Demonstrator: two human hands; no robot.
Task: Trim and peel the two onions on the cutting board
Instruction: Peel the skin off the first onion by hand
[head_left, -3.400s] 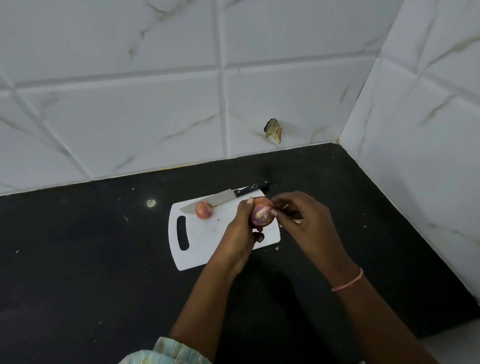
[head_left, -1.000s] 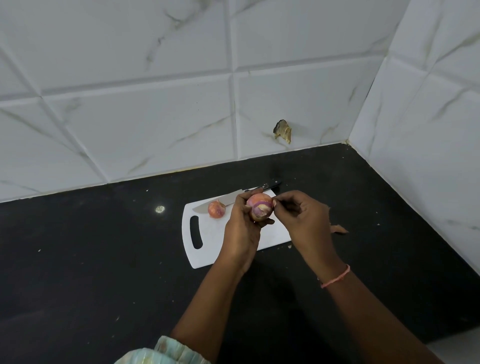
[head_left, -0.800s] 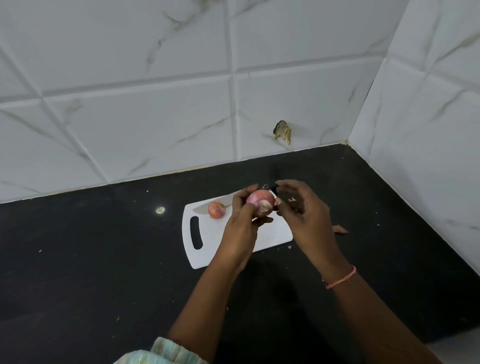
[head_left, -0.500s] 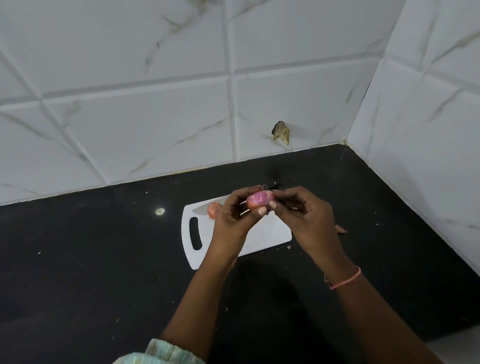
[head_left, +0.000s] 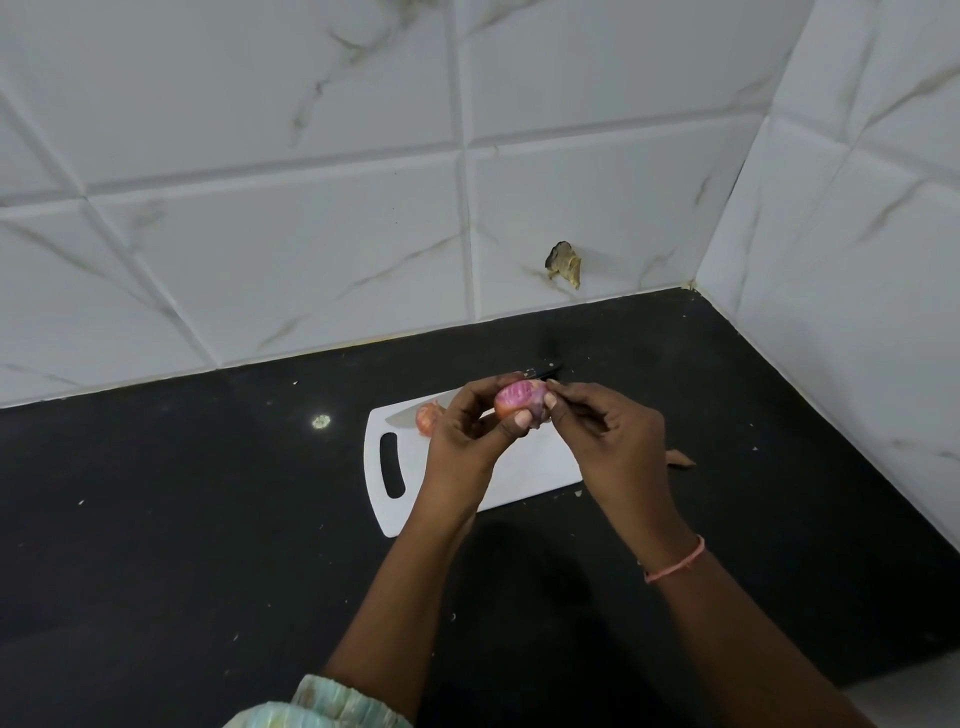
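Onion (head_left: 521, 399) clamped in left hand (head_left: 470, 434) grip above cutting board (head_left: 524, 480); right hand (head_left: 605, 439) fingertips pinch its skin.

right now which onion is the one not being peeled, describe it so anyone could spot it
Start at the white cutting board on the black counter. Near its far edge, beside the knife blade, lies the onion, partly hidden behind the left hand. Its skin is orange-brown and no hand touches it, unlike the purple held onion.
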